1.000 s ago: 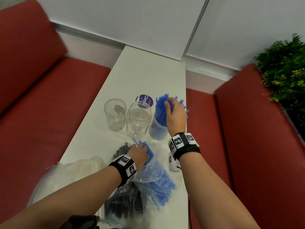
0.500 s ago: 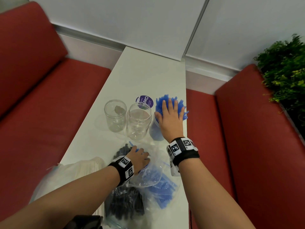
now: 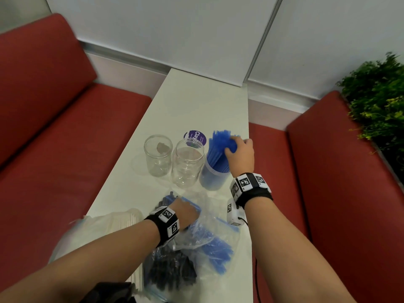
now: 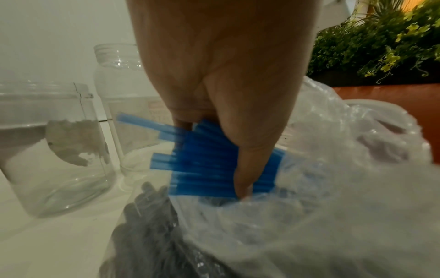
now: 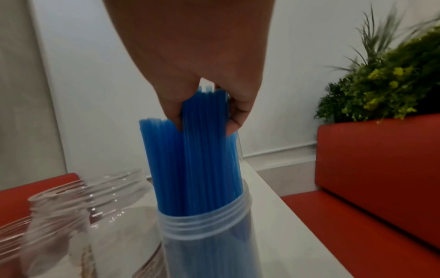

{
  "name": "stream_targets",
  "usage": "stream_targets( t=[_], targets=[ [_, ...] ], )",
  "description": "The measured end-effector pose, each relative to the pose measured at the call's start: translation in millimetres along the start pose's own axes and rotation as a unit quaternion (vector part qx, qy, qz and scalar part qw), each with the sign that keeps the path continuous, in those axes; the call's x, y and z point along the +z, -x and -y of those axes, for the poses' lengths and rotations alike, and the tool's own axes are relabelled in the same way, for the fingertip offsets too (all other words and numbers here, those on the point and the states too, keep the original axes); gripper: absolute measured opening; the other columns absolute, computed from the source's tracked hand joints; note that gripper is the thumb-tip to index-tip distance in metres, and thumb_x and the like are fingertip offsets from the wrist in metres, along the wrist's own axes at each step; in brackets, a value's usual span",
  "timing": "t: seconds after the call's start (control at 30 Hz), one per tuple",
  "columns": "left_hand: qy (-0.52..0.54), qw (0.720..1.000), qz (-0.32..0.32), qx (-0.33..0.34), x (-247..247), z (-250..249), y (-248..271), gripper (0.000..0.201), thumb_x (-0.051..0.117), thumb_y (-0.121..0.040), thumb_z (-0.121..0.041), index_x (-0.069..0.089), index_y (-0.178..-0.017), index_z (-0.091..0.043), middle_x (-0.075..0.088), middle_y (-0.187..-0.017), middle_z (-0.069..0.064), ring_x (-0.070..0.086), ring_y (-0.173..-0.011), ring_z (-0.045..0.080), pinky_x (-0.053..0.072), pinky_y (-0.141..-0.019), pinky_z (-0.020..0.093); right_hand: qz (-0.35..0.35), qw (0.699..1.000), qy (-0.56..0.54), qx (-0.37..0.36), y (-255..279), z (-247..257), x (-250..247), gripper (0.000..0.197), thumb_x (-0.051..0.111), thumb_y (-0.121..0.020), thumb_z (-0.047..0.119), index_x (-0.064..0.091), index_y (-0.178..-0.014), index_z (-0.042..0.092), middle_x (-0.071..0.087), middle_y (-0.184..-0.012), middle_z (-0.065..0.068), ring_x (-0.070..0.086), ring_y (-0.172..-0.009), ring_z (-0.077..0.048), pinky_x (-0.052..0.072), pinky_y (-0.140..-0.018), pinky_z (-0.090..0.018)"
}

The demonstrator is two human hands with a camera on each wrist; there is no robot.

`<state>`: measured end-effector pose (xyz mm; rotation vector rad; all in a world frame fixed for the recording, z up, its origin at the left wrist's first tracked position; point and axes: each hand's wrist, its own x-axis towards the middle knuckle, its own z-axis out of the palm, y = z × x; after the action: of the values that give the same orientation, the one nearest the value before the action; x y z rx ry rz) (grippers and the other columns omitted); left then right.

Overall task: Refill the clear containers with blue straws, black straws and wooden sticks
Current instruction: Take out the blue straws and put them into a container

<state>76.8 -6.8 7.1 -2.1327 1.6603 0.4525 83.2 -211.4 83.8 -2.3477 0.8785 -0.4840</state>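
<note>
Head view. Right hand (image 3: pixel 241 155) is over the rightmost clear container (image 3: pixel 211 179), fingers curled round the tops of the upright blue straws (image 3: pixel 218 153) standing in it. Just left of that hand stand two more clear containers: the middle jar (image 3: pixel 187 162) and the far-left jar (image 3: pixel 157 155), the latter with a grey scrap on its wall. A purple round label (image 3: pixel 195 136) lies on the white counter (image 3: pixel 196 101) just beyond the middle jar. Left hand (image 3: pixel 185 212) is nearer the body, fingers closed on a small bunch of blue straws at the mouth of a clear plastic bag (image 3: pixel 209 241). A bag of black straws (image 3: pixel 168 270) lies under and behind that wrist; wooden sticks (image 3: pixel 118 221) in another bag lie to its left.

Left wrist view. Left hand (image 4: pixel 226 75) pinches the bunch of blue straws (image 4: pixel 202 161) between thumb and fingers, the straws lying roughly level, half out of the crumpled bag (image 4: pixel 333 188). Black straws (image 4: pixel 142 235) lie below the hand. Two jars stand to its left.

Right wrist view. Right hand (image 5: pixel 202 56) grips some of the straw tops (image 5: pixel 204 131) between thumb and fingers; those straws stand higher than their neighbours. The container's threaded rim (image 5: pixel 204 216) is below the hand, a second jar (image 5: pixel 57 216) to the lower left.
</note>
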Motion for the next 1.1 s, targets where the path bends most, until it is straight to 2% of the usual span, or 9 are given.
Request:
stream_targets(
  t=[0.2, 0.3, 0.4, 0.53, 0.73, 0.83, 0.93, 1.03, 1.1],
  targets=[
    [0.007, 0.998, 0.062, -0.021, -26, 1, 4, 0.025, 0.047, -0.101, -0.017, 0.056, -0.123, -0.010, 0.062, -0.125, 0.008, 0.058, -0.116, 0.030, 0.039, -0.099, 0.046, 0.107, 0.992, 0.056, 0.033, 18, 5, -6, 0.056, 0.048, -0.101, 0.057, 0.040, -0.152, 0.035, 0.031, -0.159, -0.008, 0.029, -0.144, -0.035, 0.024, -0.115, -0.053],
    [0.013, 0.995, 0.094, -0.036, -36, -1, 5, 0.026, 0.048, -0.100, -0.015, 0.059, -0.122, -0.008, 0.062, -0.126, 0.009, 0.058, -0.116, 0.032, 0.041, -0.097, 0.046, -0.060, 0.998, -0.020, -0.017, 31, 11, -13, 0.048, 0.053, -0.103, 0.046, 0.047, -0.148, 0.031, 0.035, -0.158, -0.006, 0.027, -0.147, -0.025, 0.020, -0.117, -0.048],
    [0.033, 0.993, 0.100, -0.047, -39, 0, 6, 0.027, 0.047, -0.100, -0.015, 0.062, -0.122, -0.009, 0.061, -0.127, 0.009, 0.059, -0.116, 0.031, 0.045, -0.095, 0.046, -0.164, 0.968, -0.155, -0.113, 47, 14, -17, 0.030, 0.053, -0.102, 0.018, 0.063, -0.130, 0.021, 0.059, -0.129, 0.000, 0.052, -0.122, -0.010, 0.036, -0.103, -0.022],
    [0.032, 0.995, 0.078, -0.057, -43, 1, 8, 0.031, 0.041, -0.102, -0.012, 0.060, -0.126, -0.009, 0.059, -0.131, 0.009, 0.057, -0.120, 0.030, 0.047, -0.096, 0.045, 0.096, 0.956, -0.269, -0.063, 80, 11, -4, 0.040, 0.043, -0.092, -0.008, 0.067, -0.109, 0.018, 0.072, -0.096, -0.007, 0.068, -0.086, -0.009, 0.054, -0.080, -0.025],
    [0.065, 0.989, 0.089, -0.100, -67, 11, 18, 0.033, 0.051, -0.099, -0.019, 0.057, -0.130, -0.009, 0.060, -0.130, 0.006, 0.058, -0.120, 0.025, 0.046, -0.098, 0.038, 0.429, 0.880, -0.205, 0.021, 120, -16, 31, 0.060, 0.061, -0.081, -0.002, 0.046, -0.137, 0.016, 0.066, -0.108, 0.001, 0.064, -0.095, -0.005, 0.051, -0.084, -0.019],
    [0.067, 0.989, 0.095, -0.094, -98, 20, 26, 0.029, 0.059, -0.095, -0.018, 0.063, -0.121, -0.008, 0.064, -0.122, 0.007, 0.061, -0.113, 0.025, 0.049, -0.094, 0.038, 0.377, 0.916, -0.135, -0.016, 130, -19, 46, 0.033, 0.073, -0.080, 0.008, 0.063, -0.110, 0.016, 0.066, -0.089, 0.014, 0.059, -0.077, 0.009, 0.048, -0.078, -0.013],
    [0.037, 0.995, 0.044, -0.088, -129, 24, 37, 0.015, 0.059, -0.094, -0.017, 0.066, -0.103, -0.006, 0.062, -0.097, 0.004, 0.062, -0.092, 0.022, 0.048, -0.079, 0.033, 0.312, 0.945, -0.095, 0.000, 133, -13, 52, 0.020, 0.067, -0.093, 0.017, 0.066, -0.073, 0.015, 0.066, -0.070, 0.001, 0.055, -0.066, -0.005, 0.053, -0.084, -0.033],
    [0.069, 0.994, -0.054, -0.068, -154, 35, 46, 0.029, 0.060, -0.092, -0.028, 0.054, -0.069, -0.012, 0.053, -0.072, -0.001, 0.050, -0.063, 0.016, 0.044, -0.065, 0.030, 0.272, 0.939, -0.208, 0.018, 136, -1, 47, 0.020, 0.058, -0.100, 0.013, 0.063, -0.087, 0.027, 0.066, -0.070, -0.012, 0.060, -0.061, -0.011, 0.056, -0.075, -0.032],
    [0.137, 0.981, -0.132, -0.039, -161, 43, 49, 0.040, 0.057, -0.092, -0.044, 0.061, -0.070, -0.011, 0.055, -0.065, -0.001, 0.051, -0.059, 0.016, 0.043, -0.062, 0.030, 0.233, 0.936, -0.263, 0.025, 132, 7, 42, 0.016, 0.060, -0.101, 0.014, 0.063, -0.085, 0.018, 0.061, -0.065, -0.010, 0.059, -0.055, -0.009, 0.053, -0.069, -0.026]
  ],
)
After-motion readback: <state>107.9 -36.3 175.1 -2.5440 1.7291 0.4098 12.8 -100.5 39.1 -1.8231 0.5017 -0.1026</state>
